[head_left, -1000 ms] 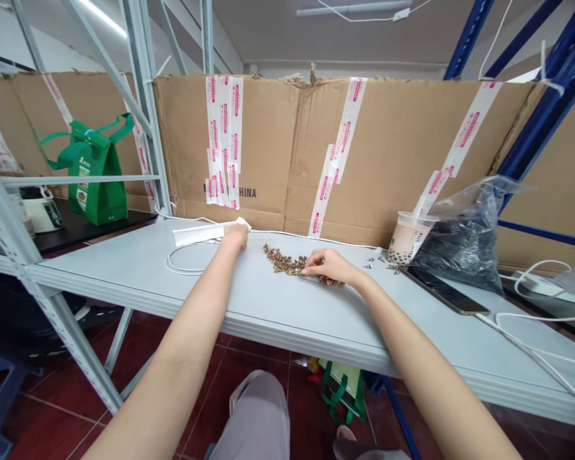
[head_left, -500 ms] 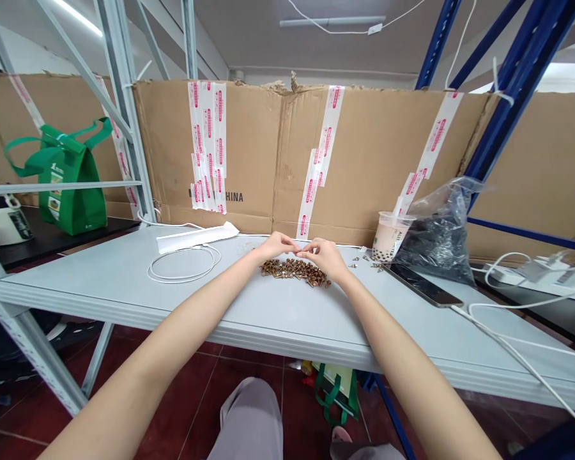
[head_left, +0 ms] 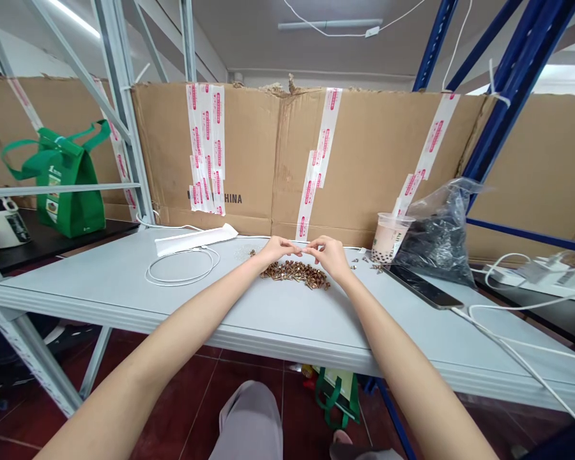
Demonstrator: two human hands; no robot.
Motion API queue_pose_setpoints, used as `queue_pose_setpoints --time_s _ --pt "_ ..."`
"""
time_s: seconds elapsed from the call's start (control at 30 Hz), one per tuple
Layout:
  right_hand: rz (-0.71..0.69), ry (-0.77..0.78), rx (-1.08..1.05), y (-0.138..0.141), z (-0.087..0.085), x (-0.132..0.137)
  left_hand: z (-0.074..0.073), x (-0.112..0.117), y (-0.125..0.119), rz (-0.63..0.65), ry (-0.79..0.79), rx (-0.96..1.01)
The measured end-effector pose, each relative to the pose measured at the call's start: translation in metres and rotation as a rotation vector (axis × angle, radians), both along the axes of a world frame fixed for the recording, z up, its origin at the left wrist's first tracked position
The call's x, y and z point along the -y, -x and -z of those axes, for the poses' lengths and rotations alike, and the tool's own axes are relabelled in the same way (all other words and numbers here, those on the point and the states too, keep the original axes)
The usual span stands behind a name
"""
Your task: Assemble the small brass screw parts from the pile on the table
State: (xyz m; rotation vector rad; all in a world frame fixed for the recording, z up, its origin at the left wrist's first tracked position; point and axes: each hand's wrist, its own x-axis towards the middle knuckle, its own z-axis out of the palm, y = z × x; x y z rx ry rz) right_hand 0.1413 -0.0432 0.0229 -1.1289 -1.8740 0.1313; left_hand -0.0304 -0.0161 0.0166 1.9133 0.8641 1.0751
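A heap of small brass-coloured screws [head_left: 294,273] lies in the middle of the grey shelf top [head_left: 124,281]. My left hand [head_left: 278,248] and my right hand [head_left: 330,254] hover just above the heap, fingertips pinched and almost touching each other. Both pinch something tiny that I cannot make out. A few loose screws [head_left: 364,260] lie to the right of the heap.
A coiled white cable [head_left: 182,268] and a white strip [head_left: 194,237] lie to the left. A plastic drink cup [head_left: 389,237], a dark plastic bag [head_left: 436,236] and a phone [head_left: 421,285] with white cables sit to the right. Taped cardboard [head_left: 278,153] walls the back. A green bag [head_left: 67,179] stands far left.
My left hand came away from the white strip to the heap. Both hands lifted off the screws and met above them, pinched together. The view shifted slightly.
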Motion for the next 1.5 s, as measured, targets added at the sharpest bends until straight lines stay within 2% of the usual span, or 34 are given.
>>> queue_pose_setpoints --time_s 0.1,0.3,0.4,0.53,0.77,0.93,1.07,1.23,1.37,1.5 --pt "-0.024 0.034 -0.047 0.001 0.0 0.001 0.004 -0.003 -0.001 0.039 -0.005 0.044" --pt "-0.165 0.32 -0.245 0.004 0.002 -0.001 0.003 -0.001 -0.007 0.049 -0.023 0.184" --pt "-0.182 0.309 -0.315 0.005 0.001 -0.001 0.001 0.001 -0.009 0.037 -0.068 0.204" --pt "-0.199 0.298 -0.365 0.003 0.0 -0.001 -0.002 0.004 -0.011 -0.045 -0.163 0.196" --pt "-0.248 0.313 -0.282 0.001 0.003 -0.001 -0.004 0.008 -0.012 -0.217 -0.334 0.074" --pt "-0.279 0.233 -0.201 -0.001 0.003 0.001 -0.006 0.013 -0.011 -0.31 -0.483 -0.023" --pt "-0.297 0.207 -0.114 -0.001 0.003 0.002 -0.006 0.013 -0.01 -0.301 -0.541 -0.072" --pt "-0.413 0.333 -0.187 0.0 0.007 -0.003 -0.005 0.013 -0.01 -0.272 -0.613 -0.15" --pt "-0.423 0.429 -0.237 0.0 0.008 -0.004 -0.004 0.013 -0.011 -0.259 -0.635 -0.181" --pt "-0.432 0.453 -0.258 0.002 0.005 0.0 -0.004 0.014 -0.012 -0.28 -0.643 -0.162"
